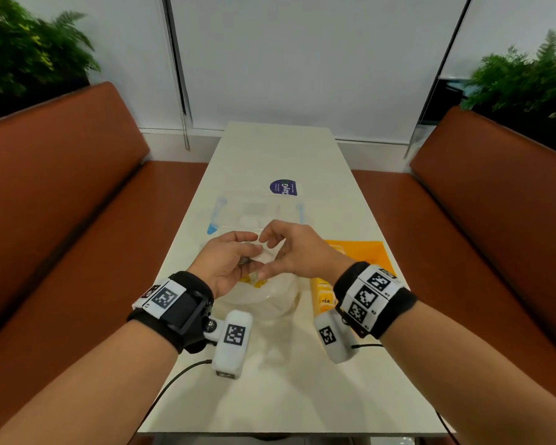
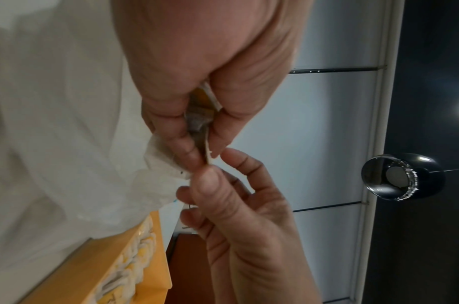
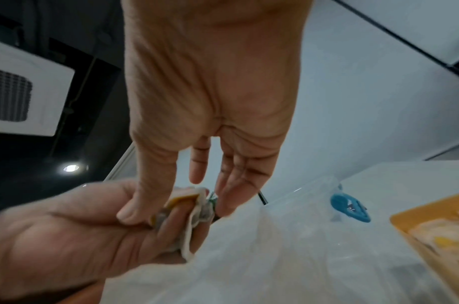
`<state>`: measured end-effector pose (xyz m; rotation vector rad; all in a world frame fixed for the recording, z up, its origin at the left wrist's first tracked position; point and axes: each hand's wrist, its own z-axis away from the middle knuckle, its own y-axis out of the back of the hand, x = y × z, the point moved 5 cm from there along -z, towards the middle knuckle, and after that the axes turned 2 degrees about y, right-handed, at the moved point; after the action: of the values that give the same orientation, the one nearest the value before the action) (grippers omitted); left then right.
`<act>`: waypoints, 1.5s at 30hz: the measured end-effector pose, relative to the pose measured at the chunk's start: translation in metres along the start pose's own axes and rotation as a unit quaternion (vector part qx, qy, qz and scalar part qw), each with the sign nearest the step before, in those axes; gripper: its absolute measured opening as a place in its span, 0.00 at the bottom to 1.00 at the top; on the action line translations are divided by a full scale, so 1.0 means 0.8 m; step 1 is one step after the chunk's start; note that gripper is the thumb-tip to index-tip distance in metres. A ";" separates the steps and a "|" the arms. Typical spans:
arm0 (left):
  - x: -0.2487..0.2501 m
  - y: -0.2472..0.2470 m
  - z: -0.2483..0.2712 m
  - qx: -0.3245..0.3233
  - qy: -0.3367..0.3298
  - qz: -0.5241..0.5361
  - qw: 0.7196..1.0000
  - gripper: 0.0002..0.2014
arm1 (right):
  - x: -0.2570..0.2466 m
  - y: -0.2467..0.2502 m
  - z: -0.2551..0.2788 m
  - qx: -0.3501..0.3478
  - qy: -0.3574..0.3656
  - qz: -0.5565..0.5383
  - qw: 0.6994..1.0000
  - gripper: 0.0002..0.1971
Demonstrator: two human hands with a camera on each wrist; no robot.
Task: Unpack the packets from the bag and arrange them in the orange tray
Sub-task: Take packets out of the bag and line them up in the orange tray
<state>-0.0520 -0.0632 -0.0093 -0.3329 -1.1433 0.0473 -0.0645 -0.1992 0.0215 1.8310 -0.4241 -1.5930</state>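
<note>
Left hand (image 1: 230, 263) has its grip clamped on a small white-and-yellow paper packet (image 3: 189, 214), held above the crumpled translucent plastic bag (image 1: 264, 297) on the white counter (image 1: 280, 380). Right hand (image 1: 297, 252) pinches its edge with thumb and forefinger, other fingers loose. I'd peel one packet free, then lay it flat beside the others in the orange tray (image 1: 371, 252).

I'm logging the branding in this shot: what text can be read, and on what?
"ClayG": purple sticker on the white table; its small print is too blurred to read.
"TEA": yellow packet in the orange tray.
Black-and-white wrist markers: patterns only, no words.
</note>
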 end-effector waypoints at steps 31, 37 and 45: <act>-0.010 -0.015 -0.007 -0.040 0.031 -0.040 0.998 0.12 | 0.011 0.063 0.033 0.086 -0.013 0.181 0.980 0.06; -0.009 -0.008 -0.009 -0.008 0.034 0.005 0.999 0.08 | 0.099 0.075 0.080 -0.084 -0.169 0.378 0.906 0.09; -0.011 -0.017 -0.011 -0.003 0.031 0.009 0.999 0.08 | 0.143 0.037 0.091 -0.136 -0.190 0.354 0.906 0.03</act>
<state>-0.0494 -0.0799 -0.0163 -0.3473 -1.0790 0.0485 -0.1061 -0.3125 -0.0466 0.9716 -0.8759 -1.3789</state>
